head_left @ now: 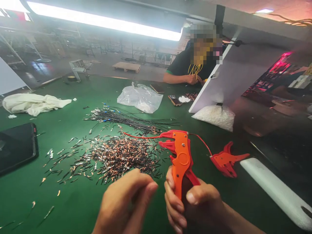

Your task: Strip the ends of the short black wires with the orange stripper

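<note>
**Wire stripper upright in the right hand, red wire running off to the left**

The right hand (192,201), low in the frame right of centre, is wrapped around the handles of an orange wire stripper (181,159). The tool's long axis stands nearly upright, its head pointing away from the person. A thin red wire (141,136) sits in the stripper's head and runs out leftward; its long axis is almost level.

The left hand (126,204), bottom centre and just beside the right, has its fingers pinched narrowly together. Whether it holds anything I cannot tell. It is the nearer hand to the wire's free end.

Two strippers are in view: the held one and a second stripper (226,161) lying on the green tabletop (24,191) to the right. Left of centre lies one heap of stripped offcuts (117,157), with one bundle of black wires (126,120) beyond it.
</note>
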The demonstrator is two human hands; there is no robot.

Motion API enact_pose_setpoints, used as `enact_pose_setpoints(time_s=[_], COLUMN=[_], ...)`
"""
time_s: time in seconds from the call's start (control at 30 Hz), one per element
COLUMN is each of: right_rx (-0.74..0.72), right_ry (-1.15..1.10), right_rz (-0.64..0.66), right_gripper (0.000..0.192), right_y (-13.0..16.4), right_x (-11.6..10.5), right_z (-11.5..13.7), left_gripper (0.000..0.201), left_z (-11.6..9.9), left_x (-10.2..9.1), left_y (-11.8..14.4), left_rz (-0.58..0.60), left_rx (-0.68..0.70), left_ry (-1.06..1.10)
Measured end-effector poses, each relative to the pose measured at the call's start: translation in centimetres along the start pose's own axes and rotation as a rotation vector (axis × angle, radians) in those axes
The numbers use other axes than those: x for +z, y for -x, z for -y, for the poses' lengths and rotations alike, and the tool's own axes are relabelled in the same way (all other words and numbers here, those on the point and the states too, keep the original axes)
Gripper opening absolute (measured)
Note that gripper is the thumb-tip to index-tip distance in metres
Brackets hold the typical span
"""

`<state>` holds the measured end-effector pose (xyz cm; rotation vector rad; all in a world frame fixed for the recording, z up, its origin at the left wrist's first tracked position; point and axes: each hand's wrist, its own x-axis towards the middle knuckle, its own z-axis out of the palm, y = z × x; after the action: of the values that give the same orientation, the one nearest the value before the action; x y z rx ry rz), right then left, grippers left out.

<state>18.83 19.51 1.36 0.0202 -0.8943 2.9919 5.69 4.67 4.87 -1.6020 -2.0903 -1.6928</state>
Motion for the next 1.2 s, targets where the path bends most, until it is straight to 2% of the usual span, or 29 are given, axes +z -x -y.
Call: enact_pose_setpoints(time_s=[0.07,0.13,0.23,0.3,0.47,0.63,0.7,0.77,0.87,0.97,1.03,1.13,1.17,1.2], right_rx=[0.075,0.106,0.127,0.130,0.101,-0.071,-0.101,-0.115,-0.054,0.063,0.060,0.035,0.067,0.114], right_ry=[-0.069,-0.079,-0.070,-0.056,-0.056,-0.010,0.072,0.216,0.457,0.490,0.458,0.412,0.388,0.368], right_rz=[0.062,0.089,0.115,0.100,0.051,-0.041,-0.083,-0.156,-0.194,-0.167,-0.221,-0.321,-0.339,-0.352], right_gripper=[0.035,0.037,0.039,0.041,0.049,0.050,0.052,0.054,0.051,0.046,0.044,0.047,0.050,0.052], right_y=[0.1,0.3,0.4,0.3,0.0,-0.5,-0.5,-0.4,-0.2,0.0,0.1,0.0,-0.1,-0.2], right_x=[-0.3,-0.5,-0.6,-0.5,-0.1,0.4,0.7,1.2,1.8,1.3,0.5,-0.5,-0.6,-0.6], right_z=[-0.1,-0.3,-0.7,-0.9,-0.7,0.4,0.9,1.3,1.4,0.7,0.3,0.2,0.3,0.4], left_gripper=[0.014,0.010,0.014,0.017,0.018,0.022,0.033,0.044,0.043,0.037,0.038,0.047,0.051,0.053], left_z=[-0.3,-0.5,-0.5,-0.2,0.2,0.3,0.4,0.5,0.8,1.1,1.5,1.8,1.9,1.9], left_x=[-0.3,-0.5,-0.5,-0.5,-0.7,0.7,1.8,2.7,2.9,2.2,2.1,2.9,3.3,3.7], left_y=[0.1,0.0,-0.2,-0.3,-0.9,0.1,1.0,1.7,1.7,1.3,1.2,1.7,1.8,2.0], left_rz=[-0.202,-0.337,-0.378,-0.282,0.044,0.415,0.439,0.395,0.370,0.438,0.547,0.764,0.800,0.774], left_rx=[-0.162,-0.302,-0.432,-0.418,-0.297,-0.322,-0.292,-0.275,-0.284,-0.403,-0.506,-0.650,-0.731,-0.795], left_ry=[0.031,0.076,0.197,0.265,0.362,0.400,0.435,0.386,0.400,0.545,0.637,0.828,0.901,0.947])
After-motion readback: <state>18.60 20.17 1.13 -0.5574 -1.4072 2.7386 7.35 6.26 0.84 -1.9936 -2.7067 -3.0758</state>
